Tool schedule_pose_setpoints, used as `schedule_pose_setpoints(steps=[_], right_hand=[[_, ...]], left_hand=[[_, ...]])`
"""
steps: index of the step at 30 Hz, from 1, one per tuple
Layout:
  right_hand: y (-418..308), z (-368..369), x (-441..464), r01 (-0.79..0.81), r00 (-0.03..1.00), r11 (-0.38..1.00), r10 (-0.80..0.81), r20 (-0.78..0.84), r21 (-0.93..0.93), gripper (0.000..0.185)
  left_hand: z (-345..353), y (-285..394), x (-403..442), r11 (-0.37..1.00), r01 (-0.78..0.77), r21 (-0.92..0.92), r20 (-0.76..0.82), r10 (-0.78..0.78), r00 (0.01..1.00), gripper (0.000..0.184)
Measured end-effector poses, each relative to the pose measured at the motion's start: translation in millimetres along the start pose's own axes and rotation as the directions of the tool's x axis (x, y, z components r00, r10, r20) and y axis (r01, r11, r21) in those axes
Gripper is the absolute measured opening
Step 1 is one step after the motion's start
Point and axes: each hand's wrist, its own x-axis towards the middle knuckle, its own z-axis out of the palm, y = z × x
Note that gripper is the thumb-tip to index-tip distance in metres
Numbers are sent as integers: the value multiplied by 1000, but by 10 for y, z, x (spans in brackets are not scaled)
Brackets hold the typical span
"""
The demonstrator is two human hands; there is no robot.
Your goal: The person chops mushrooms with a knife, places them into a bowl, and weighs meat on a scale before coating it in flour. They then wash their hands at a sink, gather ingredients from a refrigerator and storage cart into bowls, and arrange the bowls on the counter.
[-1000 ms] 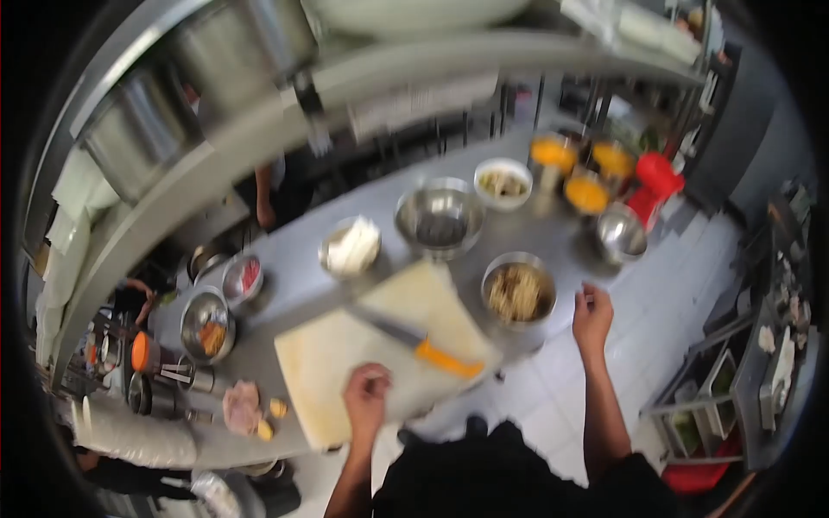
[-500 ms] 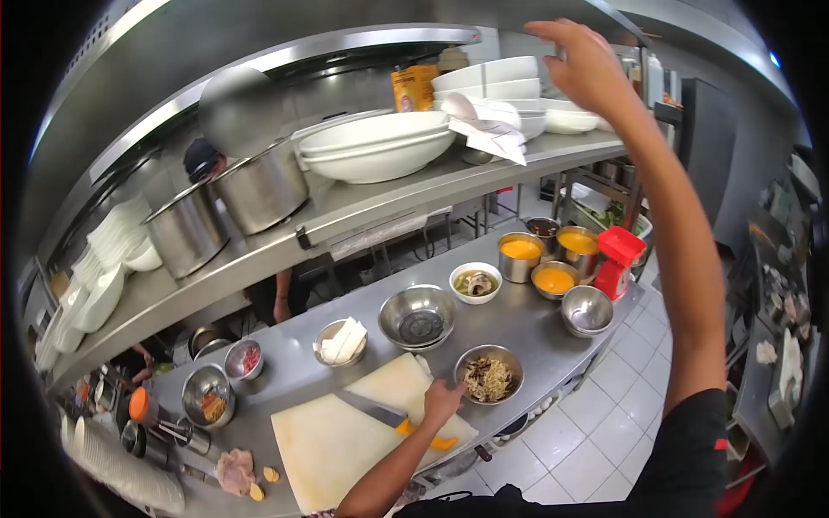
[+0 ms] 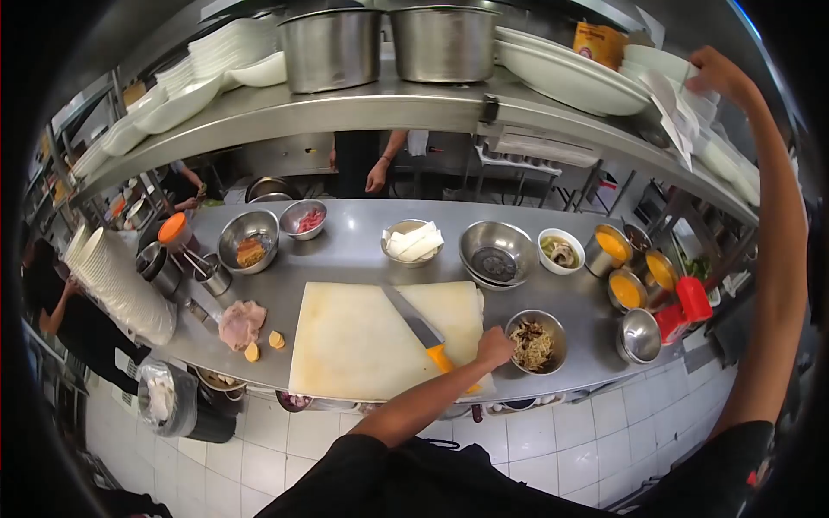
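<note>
Low and high in a commercial kitchen

Standing at a stainless-steel counter [image 3: 363, 226], over white floor tiles [image 3: 561, 440] and under a shelf [image 3: 371, 112] of steel pots [image 3: 331, 52]. Holding left hand [image 3: 496, 347] at the left rim of a steel bowl [image 3: 561, 347], just right of the cutting board [image 3: 341, 337] on the counter; bent-fingered, though cannot tell whether pinching. Filled, inside that rim, with pale strands [image 3: 534, 350] and dark brown shreds [image 3: 530, 331]. Holding right hand [image 3: 719, 72] high, curled, at stacked white bowls [image 3: 661, 62]; cannot tell whether gripping.

Shred-filled round metal bowl [image 3: 561, 339]: silver
Thin shreds [image 3: 534, 347]: pale yellow, dark brown
Stacked round bowls [image 3: 658, 62]: white
Long metal knife [image 3: 416, 321]: silver-grey blade, orange handle
Rectangular cutting board [image 3: 350, 341]: cream, yellowish patches
</note>
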Motion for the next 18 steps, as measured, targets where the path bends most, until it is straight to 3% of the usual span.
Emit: schedule_pose_setpoints(steps=[2, 7, 10, 12, 15, 17, 18], right_hand=[[12, 44, -4, 23, 994, 993, -9, -111, 120, 28], [213, 48, -8, 28, 979, 955, 33, -199, 294, 33], [301, -44, -271, 49, 976, 881, 58, -211, 470, 41], [386, -99, -505, -18, 943, 864, 181, -278, 503, 45], [-340, -388, -1261, -176, 866, 977, 213, -453, 123, 31], [-127, -512, -1341, -438, 837, 871, 486, -251, 224, 29], [456, -621, -1235, -590, 777, 745, 628, -31, 310, 28]], left_hand=[[85, -45, 28, 999, 25, -36, -40, -27, 999, 28], [163, -21, -16, 995, -3, 96, -120, 14, 993, 29], [31, 130, -115, 994, 84, -68, -5, -84, 996, 36], [-52, 200, -163, 992, 72, -106, 32, -69, 997, 37], [-216, 271, -216, 984, 67, -167, 56, -58, 997, 37], [-421, 399, -337, 949, 120, -291, 94, -96, 991, 33], [-445, 356, -293, 940, 95, -327, 73, -75, 995, 31]])
